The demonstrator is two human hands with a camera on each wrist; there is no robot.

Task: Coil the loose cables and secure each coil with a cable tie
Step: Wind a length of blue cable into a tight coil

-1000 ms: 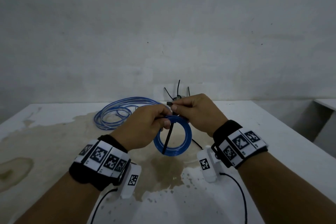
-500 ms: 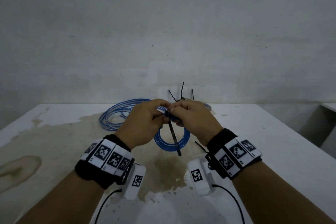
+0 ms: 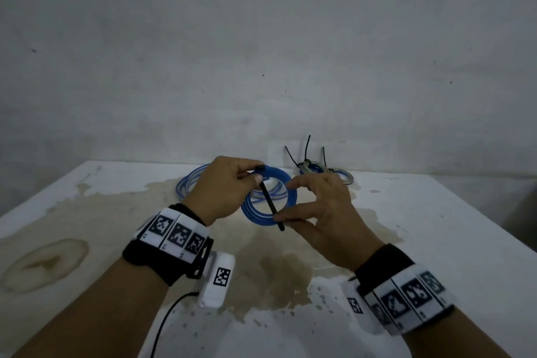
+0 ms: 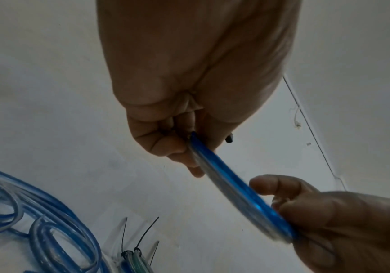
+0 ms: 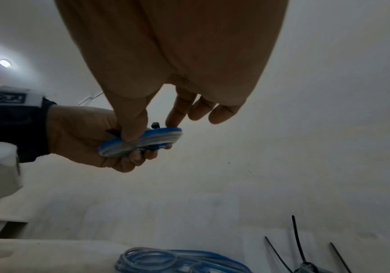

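A small blue coil [image 3: 252, 216] is held above the stained table. My left hand [image 3: 252, 176] pinches its upper left rim, right where the head of a black cable tie [image 3: 268, 197] sits. The tie's tail runs diagonally across the ring toward me. My right hand [image 3: 286, 200] spans the coil, with the thumb on the tail at the near rim and the index finger on the far rim. The left wrist view shows the coil [image 4: 231, 182] edge-on between both hands. In the right wrist view the thumb presses the coil [image 5: 156, 137] near the tie head [image 5: 155, 125].
A loose blue cable [image 3: 189, 186] lies on the table [image 3: 87, 227] behind my left hand. Tied coils [image 3: 311, 167] with black tie tails sticking up stand at the back by the wall. The table's right edge drops off at the far right.
My right hand has left the top of the coil and slid down along the tie's tail to the near rim. The coil has turned flatter, facing up, with my left hand still at the tie head.
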